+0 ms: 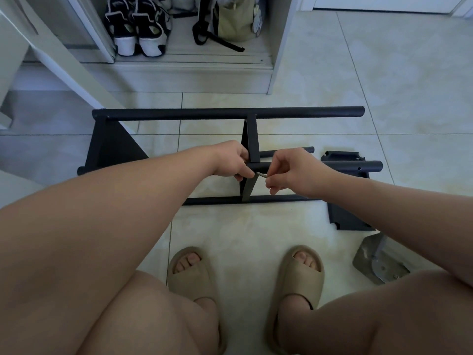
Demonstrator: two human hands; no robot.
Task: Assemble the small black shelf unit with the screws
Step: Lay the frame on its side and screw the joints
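Fingers of left grip (234, 160) curl round matte black round tube (261, 165); right grip (294, 172), at its 3 o'clock, knuckles up, pinches small bent grey metal key (261, 174).

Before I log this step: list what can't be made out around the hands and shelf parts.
Head view:
Screw at the joint: hidden behind the left hand gripping the tube.
Silver tool: mostly inside the right hand; type unclear.
Loose black panel: right forearm crosses it.
Grey metal plate: cut off by the right leg.
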